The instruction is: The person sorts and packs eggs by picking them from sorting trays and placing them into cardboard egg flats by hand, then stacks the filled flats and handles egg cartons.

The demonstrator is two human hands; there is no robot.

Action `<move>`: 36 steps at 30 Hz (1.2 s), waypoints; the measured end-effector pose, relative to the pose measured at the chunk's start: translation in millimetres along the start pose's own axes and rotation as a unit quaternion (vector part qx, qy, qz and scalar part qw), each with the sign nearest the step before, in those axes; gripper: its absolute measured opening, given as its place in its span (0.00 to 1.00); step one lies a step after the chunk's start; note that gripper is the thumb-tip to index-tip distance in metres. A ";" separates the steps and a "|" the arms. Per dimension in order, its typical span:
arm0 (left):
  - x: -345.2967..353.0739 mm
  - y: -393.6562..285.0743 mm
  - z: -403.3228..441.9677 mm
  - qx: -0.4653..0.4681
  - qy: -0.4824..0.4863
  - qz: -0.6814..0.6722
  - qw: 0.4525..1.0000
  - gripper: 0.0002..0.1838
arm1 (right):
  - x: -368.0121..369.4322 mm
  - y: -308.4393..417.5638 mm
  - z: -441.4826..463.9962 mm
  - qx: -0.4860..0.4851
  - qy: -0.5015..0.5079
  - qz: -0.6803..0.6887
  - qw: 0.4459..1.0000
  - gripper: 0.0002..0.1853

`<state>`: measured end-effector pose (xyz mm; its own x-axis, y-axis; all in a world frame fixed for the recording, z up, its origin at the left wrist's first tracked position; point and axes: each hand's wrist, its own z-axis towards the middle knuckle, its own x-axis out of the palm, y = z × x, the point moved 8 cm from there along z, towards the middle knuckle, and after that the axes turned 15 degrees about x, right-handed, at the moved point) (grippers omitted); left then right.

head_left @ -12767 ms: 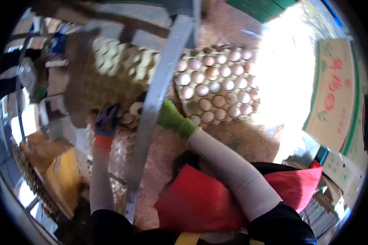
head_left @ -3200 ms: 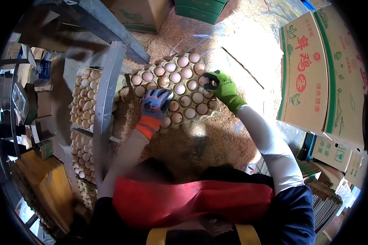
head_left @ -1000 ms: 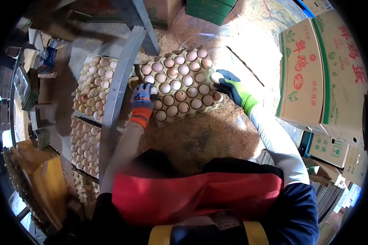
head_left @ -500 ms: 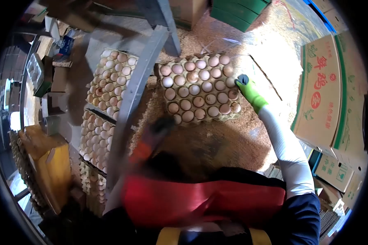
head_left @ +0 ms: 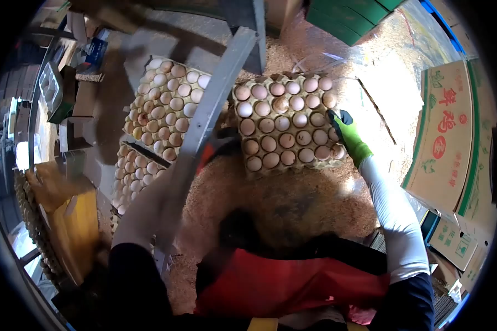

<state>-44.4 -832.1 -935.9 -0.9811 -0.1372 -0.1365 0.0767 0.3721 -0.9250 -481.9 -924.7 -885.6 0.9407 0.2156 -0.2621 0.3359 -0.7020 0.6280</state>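
A pulp tray point(head_left: 292, 170) full of eggs lies in front of me, right of a grey metal post. My right hand point(head_left: 348, 132), in a green and black glove, has its fingers curled at the tray's right edge, against an egg there; whether it grips that egg is hidden. Near the tray's left edge my left hand point(head_left: 221, 144), in a grey and orange glove, is dark and blurred, partly behind the post. Its fingers cannot be made out. Left of the post lie a second egg tray point(head_left: 161, 105) and a third egg tray point(head_left: 137, 175), both holding many eggs.
The slanted metal post point(head_left: 218, 88) stands between the trays. Printed cartons point(head_left: 444, 132) stand at the right, and green boxes point(head_left: 348, 19) at the top. A yellow box point(head_left: 80, 231) and stacked pulp trays point(head_left: 36, 226) are at the lower left.
The view has shifted, so the trays appear farther right. My left hand has left the eggs at the front tray's left side and its forearm now passes behind the post. My right hand stays at the right edge.
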 end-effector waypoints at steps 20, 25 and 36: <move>-15.3 17.3 -81.6 -0.111 -0.018 -0.071 0.991 0.30 | 70.4 -31.9 -151.0 -0.052 -0.039 0.271 0.961 0.21; -125.3 -39.7 -123.4 -0.079 -0.096 -0.040 0.991 0.33 | 166.8 -25.4 -154.6 -0.068 0.044 0.239 0.968 0.30; -288.3 -133.9 18.2 -0.037 -0.082 0.129 0.988 0.31 | 365.7 54.1 -108.1 0.054 0.301 0.414 0.857 0.31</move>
<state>231.3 -859.1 -779.2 -0.8881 -0.1747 -0.4251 0.3002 0.4799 -0.8244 -114.4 -810.4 -868.3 0.7202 -0.0984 0.6868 -0.4345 -0.8357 0.3359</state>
